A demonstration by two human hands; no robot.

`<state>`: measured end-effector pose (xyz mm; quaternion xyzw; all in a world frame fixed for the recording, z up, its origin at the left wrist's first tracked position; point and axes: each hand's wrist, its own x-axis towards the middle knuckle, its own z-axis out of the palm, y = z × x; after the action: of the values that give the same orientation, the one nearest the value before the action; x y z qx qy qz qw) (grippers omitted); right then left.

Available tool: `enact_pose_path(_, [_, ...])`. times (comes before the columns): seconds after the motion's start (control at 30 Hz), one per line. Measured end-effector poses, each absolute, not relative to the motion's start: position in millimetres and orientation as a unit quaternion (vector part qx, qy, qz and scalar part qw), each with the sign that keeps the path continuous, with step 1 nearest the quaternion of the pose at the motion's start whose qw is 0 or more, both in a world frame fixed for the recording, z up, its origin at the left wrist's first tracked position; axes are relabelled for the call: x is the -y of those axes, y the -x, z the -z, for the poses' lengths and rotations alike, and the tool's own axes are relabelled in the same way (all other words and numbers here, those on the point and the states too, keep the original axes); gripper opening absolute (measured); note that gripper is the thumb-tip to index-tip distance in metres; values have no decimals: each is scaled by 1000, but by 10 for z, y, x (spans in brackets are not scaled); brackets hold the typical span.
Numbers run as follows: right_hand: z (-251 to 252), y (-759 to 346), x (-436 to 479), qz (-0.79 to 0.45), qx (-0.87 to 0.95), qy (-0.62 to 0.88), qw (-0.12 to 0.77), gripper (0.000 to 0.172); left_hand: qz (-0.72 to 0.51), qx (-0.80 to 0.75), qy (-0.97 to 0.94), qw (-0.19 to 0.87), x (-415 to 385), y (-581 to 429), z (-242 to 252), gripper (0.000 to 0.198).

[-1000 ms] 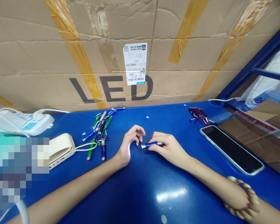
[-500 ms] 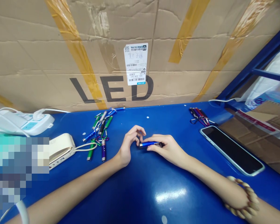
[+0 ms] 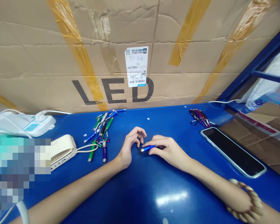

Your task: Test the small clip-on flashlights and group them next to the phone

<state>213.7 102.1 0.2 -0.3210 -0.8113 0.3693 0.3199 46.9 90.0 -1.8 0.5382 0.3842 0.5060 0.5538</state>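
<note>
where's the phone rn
In the head view, the black-screened smartphone lies flat on the blue table, right of the right hand and its blue pen light, just below a cluster of dark pen-shaped lights with carabiners.

Behind: I log a cardboard carton (image 3: 37,56) standing along the far edge of the workbench (image 3: 135,199).
Bench, left: a power strip (image 3: 21,126), with a power bank (image 3: 63,151) just before it.
Bench, centre-left: heaped keychain penlights (image 3: 100,137).
Bench, right: bunched penlights (image 3: 199,118), a smartphone (image 3: 233,152) before them.
</note>
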Motion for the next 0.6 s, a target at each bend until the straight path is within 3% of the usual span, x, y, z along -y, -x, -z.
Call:
enact_pose_path(0.4, [16, -2163, -1074, -368, 804, 351, 309, 30, -513, -375, -546, 546, -894, -468, 24, 30])
enact_pose_path(0.6, [-34, -2212, -1104, -304, 832, 402, 230, 27, -588, -462, -463, 476, -936, -475, 93, 16])
